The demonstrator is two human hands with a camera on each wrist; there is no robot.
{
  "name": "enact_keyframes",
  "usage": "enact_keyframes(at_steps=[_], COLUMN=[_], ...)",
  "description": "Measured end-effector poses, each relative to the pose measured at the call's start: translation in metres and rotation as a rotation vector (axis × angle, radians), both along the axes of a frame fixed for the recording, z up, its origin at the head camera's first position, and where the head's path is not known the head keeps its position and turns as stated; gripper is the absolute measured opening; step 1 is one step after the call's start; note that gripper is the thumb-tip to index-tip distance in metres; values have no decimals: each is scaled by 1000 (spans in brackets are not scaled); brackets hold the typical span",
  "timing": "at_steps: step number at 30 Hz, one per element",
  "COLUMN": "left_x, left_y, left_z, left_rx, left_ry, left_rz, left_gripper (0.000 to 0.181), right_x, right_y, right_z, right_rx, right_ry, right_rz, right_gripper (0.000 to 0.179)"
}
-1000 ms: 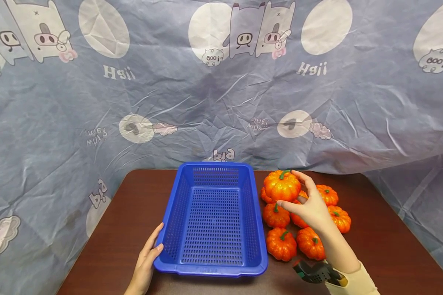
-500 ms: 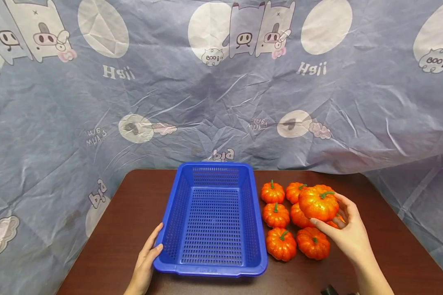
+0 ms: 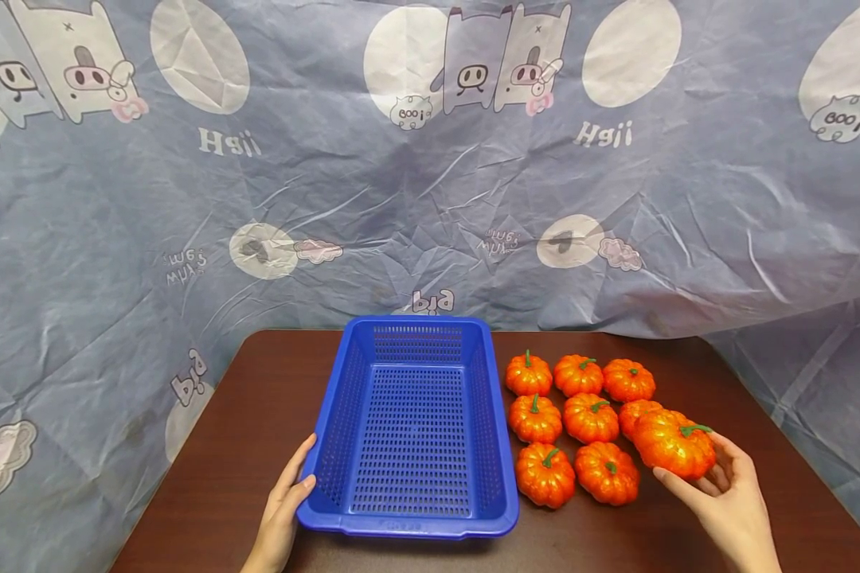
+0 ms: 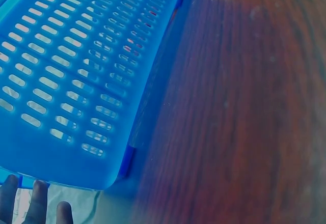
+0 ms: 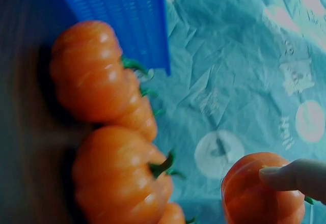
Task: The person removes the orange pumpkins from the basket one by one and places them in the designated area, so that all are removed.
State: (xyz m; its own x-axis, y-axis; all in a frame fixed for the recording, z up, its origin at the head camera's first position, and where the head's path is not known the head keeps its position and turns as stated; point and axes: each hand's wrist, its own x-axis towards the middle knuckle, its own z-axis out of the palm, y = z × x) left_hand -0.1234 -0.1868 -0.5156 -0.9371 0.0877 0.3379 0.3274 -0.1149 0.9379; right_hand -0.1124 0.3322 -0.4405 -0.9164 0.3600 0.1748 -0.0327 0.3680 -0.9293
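Note:
My right hand (image 3: 734,497) holds a small orange toy pumpkin (image 3: 670,446) with a green stem, tilted, at the right side of the group. In the right wrist view a digit (image 5: 293,177) lies across this pumpkin's side. The held pumpkin partly covers another pumpkin (image 3: 636,415) behind it. My left hand (image 3: 279,513) grips the left rim of the blue plastic basket (image 3: 408,525) near its front corner, thumb on the edge. In the left wrist view several fingertips (image 4: 38,198) show by the basket's edge; the thumb is out of sight there.
Several more pumpkins (image 3: 591,418) stand in rows to the right of the basket. The basket has perforated walls and nothing in it. Everything stands on a dark brown table (image 3: 222,430). A grey-blue printed cloth (image 3: 401,207) hangs behind the table's far edge.
My right hand has carried the held pumpkin rightward and toward the table's front, from over the back rows to the right end. The left hand and the basket stay where they were.

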Motion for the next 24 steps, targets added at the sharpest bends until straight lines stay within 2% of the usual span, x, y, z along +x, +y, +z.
enact_keyframes(at_steps=[9, 13, 15, 18, 24], left_x=[1, 1, 1, 0, 1], left_y=[0, 0, 0, 0, 0], left_z=[1, 2, 1, 1, 1], left_rx=[8, 8, 9, 6, -14], left_ry=[-16, -20, -15, -20, -23], left_rz=[-6, 0, -4, -14, 0], left_gripper=[50, 50, 50, 50, 50], right_x=[7, 10, 10, 9, 6], right_y=[21, 25, 26, 27, 30], right_z=[-29, -39, -44, -50, -58], right_rx=[-43, -15, -34, -8, 15], right_ry=[-37, -123, -142, -174, -269], right_rz=[9, -31, -47, -75, -73], right_gripper=[61, 64, 67, 72, 87])
